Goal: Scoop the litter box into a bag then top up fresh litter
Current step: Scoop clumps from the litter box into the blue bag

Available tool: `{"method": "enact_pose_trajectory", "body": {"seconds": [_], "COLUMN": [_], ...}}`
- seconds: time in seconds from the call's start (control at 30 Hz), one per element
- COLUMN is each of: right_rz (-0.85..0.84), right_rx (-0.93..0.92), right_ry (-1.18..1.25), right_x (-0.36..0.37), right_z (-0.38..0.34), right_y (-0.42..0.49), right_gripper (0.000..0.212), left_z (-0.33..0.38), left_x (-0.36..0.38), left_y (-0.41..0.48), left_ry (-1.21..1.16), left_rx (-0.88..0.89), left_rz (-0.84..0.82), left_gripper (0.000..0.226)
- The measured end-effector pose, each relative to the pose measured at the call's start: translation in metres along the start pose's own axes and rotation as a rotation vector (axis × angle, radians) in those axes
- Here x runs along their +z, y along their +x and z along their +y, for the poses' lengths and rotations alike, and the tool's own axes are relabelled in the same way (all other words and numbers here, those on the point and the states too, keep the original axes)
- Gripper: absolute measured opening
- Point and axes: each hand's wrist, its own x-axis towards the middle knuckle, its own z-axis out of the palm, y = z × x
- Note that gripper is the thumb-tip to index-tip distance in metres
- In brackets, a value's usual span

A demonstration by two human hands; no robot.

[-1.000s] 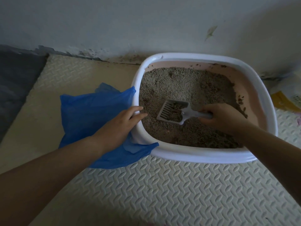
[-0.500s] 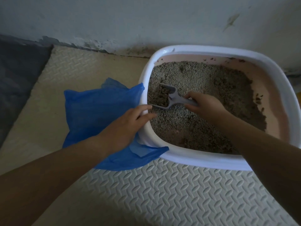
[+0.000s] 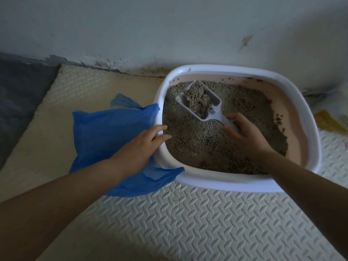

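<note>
Nearest you, low in the frame, lies a pale embossed foam mat, with your two forearms reaching up across it. At centre left your left hand rests flat on the near-left rim of the white litter box, fingers fairly straight and grasping nothing. Beneath it a blue plastic bag is spread on the mat, touching the box's left side. At centre right your right hand is clenched round the handle of the white scoop. The scoop is loaded with clumped grey litter and points at the box's far-left corner. Beyond is a scuffed pale wall.
</note>
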Motion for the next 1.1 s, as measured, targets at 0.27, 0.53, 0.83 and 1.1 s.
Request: {"method": "enact_pose_trajectory", "body": {"seconds": [0.27, 0.53, 0.83, 1.1], "right_rz": [0.131, 0.158, 0.198, 0.010], "right_rx": [-0.003, 0.006, 0.094, 0.353], "right_ry": [-0.033, -0.097, -0.151, -0.086], "right_x": [-0.017, -0.018, -0.015, 0.014], "right_z": [-0.009, -0.014, -0.019, -0.026], "right_y": [-0.031, -0.048, -0.050, -0.021], "right_gripper": [0.018, 0.017, 0.019, 0.015], "left_z": [0.004, 0.005, 0.005, 0.003], "left_x": [-0.004, -0.005, -0.004, -0.002], "left_y": [0.001, 0.001, 0.001, 0.001], "left_ry": [0.029, 0.035, 0.023, 0.023], "left_rx": [-0.004, -0.015, -0.023, -0.007], "left_rz": [-0.021, -0.027, -0.034, -0.012], "left_gripper": [0.087, 0.086, 0.083, 0.083]}}
